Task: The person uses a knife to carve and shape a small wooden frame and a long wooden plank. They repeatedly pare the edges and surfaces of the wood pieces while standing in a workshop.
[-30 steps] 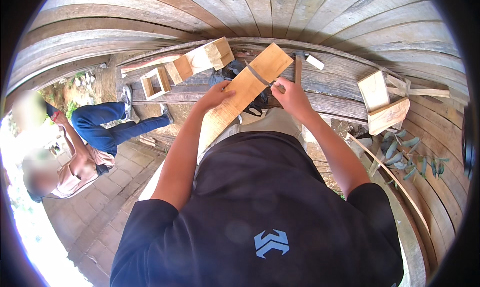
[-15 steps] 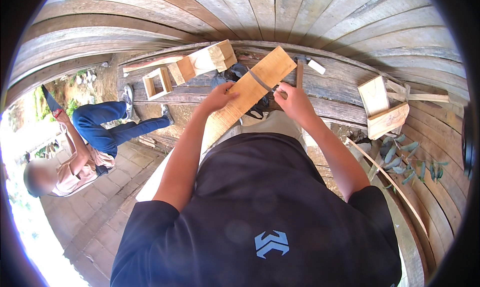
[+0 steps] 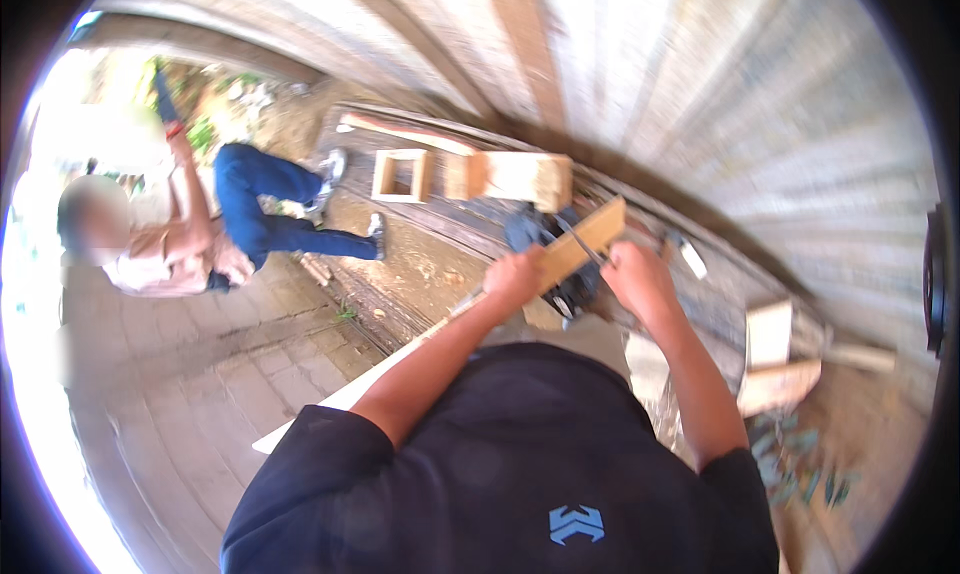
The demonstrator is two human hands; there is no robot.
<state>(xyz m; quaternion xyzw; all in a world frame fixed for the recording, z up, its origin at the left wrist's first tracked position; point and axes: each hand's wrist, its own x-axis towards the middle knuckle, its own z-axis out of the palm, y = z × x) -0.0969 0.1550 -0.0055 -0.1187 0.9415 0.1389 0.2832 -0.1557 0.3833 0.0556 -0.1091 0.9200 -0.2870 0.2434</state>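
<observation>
A long pale wooden plank [image 3: 602, 225] is held slantwise in front of me, its far end raised and tilted nearly edge-on. My left hand [image 3: 516, 277] is closed around the plank's side. A narrow dark strip [image 3: 583, 244], whose exact kind I cannot make out, lies across the board close to the far end. At the strip's near end, the fingers of my right hand [image 3: 641, 279] are closed on it; most of its grip is hidden by the hand.
On the weathered bench [image 3: 465, 229] stand a small wooden frame [image 3: 381, 176] and a wooden block assembly [image 3: 507, 177]. A dark bag [image 3: 530, 229] lies behind the plank. To the right are a white-headed tool [image 3: 692, 258] and an open wooden box [image 3: 768, 336]. Someone [image 3: 262, 194] sits at the left.
My view has swung to the left, blurring the wall. The plank has turned from showing its broad face to nearly edge-on; both hands keep hold of plank and strip.
</observation>
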